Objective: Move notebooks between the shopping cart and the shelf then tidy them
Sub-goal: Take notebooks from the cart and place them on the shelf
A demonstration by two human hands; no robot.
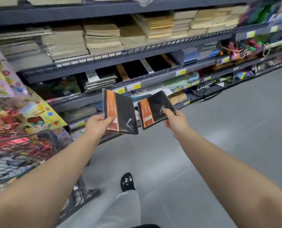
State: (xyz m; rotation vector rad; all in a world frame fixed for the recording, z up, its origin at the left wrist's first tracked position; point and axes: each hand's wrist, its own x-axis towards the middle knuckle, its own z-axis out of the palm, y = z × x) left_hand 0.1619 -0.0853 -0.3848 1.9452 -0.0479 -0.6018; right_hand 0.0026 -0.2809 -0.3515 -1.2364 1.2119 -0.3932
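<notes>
The cart [13,155] sits at my left. My left hand [96,127] pinches one wrapped notebook [120,112] by its lower corner; my right hand [174,120] grips another [155,109], both held out before the shelf [153,78]. I reckon the slick wrap could slip from such corner grips.

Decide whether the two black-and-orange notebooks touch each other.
Apart. The head view shows shelf edge between the left notebook and the right notebook.

Yellow price tags [136,86] line the rails — grey floor [227,145] below.
</notes>
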